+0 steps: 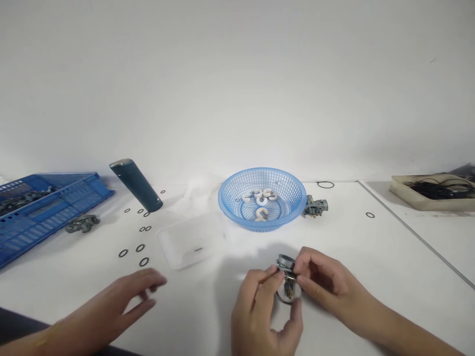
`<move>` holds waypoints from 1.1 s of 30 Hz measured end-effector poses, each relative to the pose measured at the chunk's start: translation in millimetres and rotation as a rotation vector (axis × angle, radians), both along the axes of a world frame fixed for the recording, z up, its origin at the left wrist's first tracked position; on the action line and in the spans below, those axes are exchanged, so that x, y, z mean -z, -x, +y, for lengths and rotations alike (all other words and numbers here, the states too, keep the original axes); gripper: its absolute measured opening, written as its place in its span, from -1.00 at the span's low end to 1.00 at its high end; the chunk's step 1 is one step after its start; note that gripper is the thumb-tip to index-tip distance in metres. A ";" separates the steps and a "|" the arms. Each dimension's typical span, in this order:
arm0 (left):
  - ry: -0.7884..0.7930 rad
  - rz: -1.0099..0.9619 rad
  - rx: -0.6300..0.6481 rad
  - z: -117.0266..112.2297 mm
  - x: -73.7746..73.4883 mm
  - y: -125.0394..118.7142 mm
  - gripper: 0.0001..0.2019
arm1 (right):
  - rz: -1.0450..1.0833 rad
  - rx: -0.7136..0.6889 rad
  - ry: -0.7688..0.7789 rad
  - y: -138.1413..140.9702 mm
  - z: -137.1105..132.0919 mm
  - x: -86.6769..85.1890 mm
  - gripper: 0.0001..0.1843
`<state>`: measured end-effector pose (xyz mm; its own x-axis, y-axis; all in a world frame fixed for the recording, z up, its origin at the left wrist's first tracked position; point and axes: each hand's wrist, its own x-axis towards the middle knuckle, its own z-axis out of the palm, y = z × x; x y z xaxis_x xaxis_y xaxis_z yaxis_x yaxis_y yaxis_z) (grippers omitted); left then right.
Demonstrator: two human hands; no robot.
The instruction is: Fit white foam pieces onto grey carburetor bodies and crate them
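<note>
My left hand and my right hand meet low in the middle over the white table. Together they hold a small grey metal part with a round cap and a wire ring below it. My left thumb and forefinger pinch its left side. The fingers of my right hand close on its right side. A blue mesh basket with several white curved pieces stands just beyond my hands.
Another person's hand, fingers spread, reaches in low at the left near several black O-rings. A clear lid, a dark green flask, a blue crate, loose grey parts and a beige tray of black rings surround them.
</note>
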<state>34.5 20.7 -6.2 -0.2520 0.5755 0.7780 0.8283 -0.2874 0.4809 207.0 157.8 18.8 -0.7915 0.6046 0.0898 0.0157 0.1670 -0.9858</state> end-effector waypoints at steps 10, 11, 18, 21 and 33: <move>-0.009 -0.033 -0.037 2.2 5.3 -2.8 -0.58 | 0.047 -0.030 0.002 -0.9 1.1 3.9 -0.62; -0.012 -0.036 -0.045 2.5 5.5 -3.4 -0.58 | 0.047 -0.029 -0.002 -1.1 1.4 4.5 -0.62; -0.012 -0.083 -0.079 3.9 6.4 -8.5 -0.62 | 0.048 -0.017 -0.009 0.8 2.9 6.1 -0.59; 0.000 -0.078 -0.069 3.5 7.4 -7.9 -0.61 | 0.042 -0.012 -0.019 1.2 2.7 5.8 -0.60; -0.005 -0.091 -0.049 3.8 13.3 -6.2 -0.60 | -0.021 -0.024 0.005 1.2 1.7 3.1 -0.53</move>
